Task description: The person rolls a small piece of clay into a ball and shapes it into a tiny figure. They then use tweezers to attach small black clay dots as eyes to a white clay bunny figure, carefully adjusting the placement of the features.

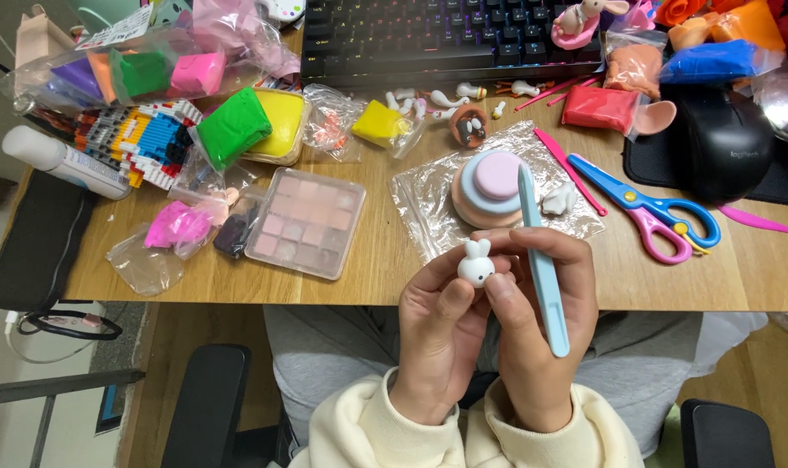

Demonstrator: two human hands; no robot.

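My left hand (441, 334) pinches a small white clay rabbit head with two upright ears (476, 263) between thumb and fingertips, just in front of my lap, near the edge of the wooden surface (385, 260). My fingers cover its underside, so I cannot tell what lies below the head. My right hand (541, 329) is closed around a pale blue plastic sculpting tool (543, 264), with its thumb pressed against the rabbit; the tool's upper end rises past my knuckles and overlaps the clay stack beyond, and where its tip ends against that stack is hard to make out.

Just beyond my hands, on a crinkled clear plastic sheet (428, 208), sits a round stack of peach, blue and pink clay discs (489, 186), with a small white clay lump (558, 199) beside it. To the right of my right hand lie blue and pink scissors (654, 212). To the left of my left hand is a clear box of pinkish squares (305, 222). Farther off, a black keyboard (428, 39) is cut off by the top edge.
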